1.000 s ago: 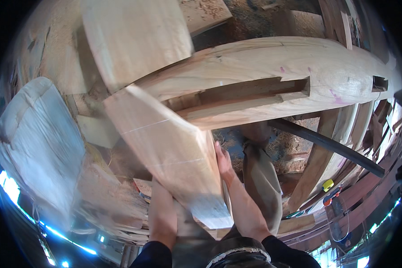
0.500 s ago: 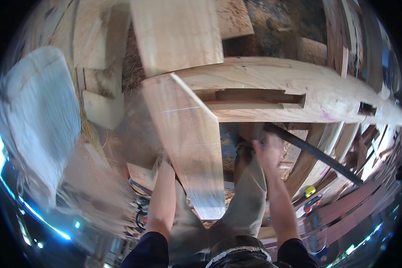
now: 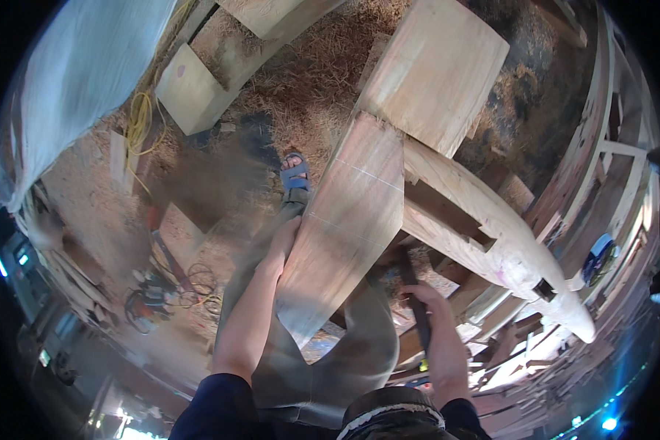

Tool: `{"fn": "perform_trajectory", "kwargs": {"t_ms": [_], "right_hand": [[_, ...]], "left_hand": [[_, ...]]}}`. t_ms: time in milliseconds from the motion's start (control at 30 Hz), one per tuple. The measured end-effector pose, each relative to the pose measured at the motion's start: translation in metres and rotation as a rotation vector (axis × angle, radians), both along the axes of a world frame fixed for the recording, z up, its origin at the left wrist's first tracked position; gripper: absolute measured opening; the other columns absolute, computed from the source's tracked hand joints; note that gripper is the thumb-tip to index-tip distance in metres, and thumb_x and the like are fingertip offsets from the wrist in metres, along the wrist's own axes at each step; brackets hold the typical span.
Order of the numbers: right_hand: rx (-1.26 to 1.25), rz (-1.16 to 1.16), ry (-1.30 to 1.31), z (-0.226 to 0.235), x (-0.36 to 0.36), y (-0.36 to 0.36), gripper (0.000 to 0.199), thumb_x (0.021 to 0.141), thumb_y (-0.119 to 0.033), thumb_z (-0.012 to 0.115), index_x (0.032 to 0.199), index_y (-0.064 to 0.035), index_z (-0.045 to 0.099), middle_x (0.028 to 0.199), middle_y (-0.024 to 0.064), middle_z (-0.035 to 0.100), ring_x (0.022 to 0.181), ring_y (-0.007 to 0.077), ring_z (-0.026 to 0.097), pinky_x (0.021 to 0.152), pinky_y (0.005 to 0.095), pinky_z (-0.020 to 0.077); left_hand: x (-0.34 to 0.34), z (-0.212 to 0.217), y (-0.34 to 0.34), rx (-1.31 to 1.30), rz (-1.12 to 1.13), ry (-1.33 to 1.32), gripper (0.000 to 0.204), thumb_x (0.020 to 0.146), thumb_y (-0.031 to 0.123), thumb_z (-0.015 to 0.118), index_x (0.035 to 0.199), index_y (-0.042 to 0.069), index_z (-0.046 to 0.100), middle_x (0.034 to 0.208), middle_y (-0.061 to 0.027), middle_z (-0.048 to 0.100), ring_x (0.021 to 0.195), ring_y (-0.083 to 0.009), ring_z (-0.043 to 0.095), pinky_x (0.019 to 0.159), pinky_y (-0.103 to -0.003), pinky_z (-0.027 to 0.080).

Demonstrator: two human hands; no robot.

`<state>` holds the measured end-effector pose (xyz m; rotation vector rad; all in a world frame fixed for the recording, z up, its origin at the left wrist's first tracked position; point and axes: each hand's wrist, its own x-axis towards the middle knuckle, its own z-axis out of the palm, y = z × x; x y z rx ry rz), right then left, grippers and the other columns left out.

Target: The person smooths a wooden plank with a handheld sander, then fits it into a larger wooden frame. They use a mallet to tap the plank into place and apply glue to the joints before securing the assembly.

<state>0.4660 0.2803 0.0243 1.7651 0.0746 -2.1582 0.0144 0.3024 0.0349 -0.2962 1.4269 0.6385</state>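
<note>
Pale wood fills the centre: a long plank (image 3: 348, 227) slants from 1 o'clock down toward 6. The left hand (image 3: 284, 238) presses flat against its 9 o'clock edge, fingers spread. The right hand (image 3: 425, 299), at 4 o'clock of the plank, is wrapped round a dark bar (image 3: 412, 290). A notched beam (image 3: 491, 242) runs toward 4 o'clock.

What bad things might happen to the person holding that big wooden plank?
The left hand steadies the plank only at its edge, so the plank might slip and fall. A sandalled foot with bare toes stands right beside it and could get hit. The right hand grips a dark bar close under the plank, so those fingers might get pinched. Sawdust on the ground may also be slippery.
</note>
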Motion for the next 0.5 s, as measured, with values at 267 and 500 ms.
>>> {"fn": "perform_trajectory", "kwargs": {"t_ms": [267, 500], "right_hand": [[0.255, 0.657, -0.339, 0.143, -0.055, -0.029, 0.022, 0.087, -0.015, 0.072, 0.094, 0.0031, 0.062, 0.071, 0.0184, 0.067, 0.062, 0.0266, 0.071, 0.057, 0.0434, 0.0562], [0.085, 1.334, -0.239, 0.334, -0.038, 0.024, 0.053, 0.085, -0.034, 0.072, 0.123, -0.0009, 0.054, 0.105, 0.032, 0.071, 0.104, 0.0491, 0.07, 0.09, 0.057, 0.0549]], "left_hand": [[0.003, -0.056, -0.077, 0.194, -0.447, 0.511, 0.044, 0.109, 0.032, 0.041, 0.113, 0.001, 0.072, 0.122, -0.0258, 0.068, 0.119, -0.0413, 0.061, 0.101, -0.047, 0.046], [0.008, -0.024, -0.05, -0.026, -0.345, 0.438, 0.047, 0.104, 0.039, 0.061, 0.132, 0.001, 0.069, 0.129, -0.0178, 0.072, 0.123, -0.0249, 0.067, 0.105, -0.035, 0.048]]}}
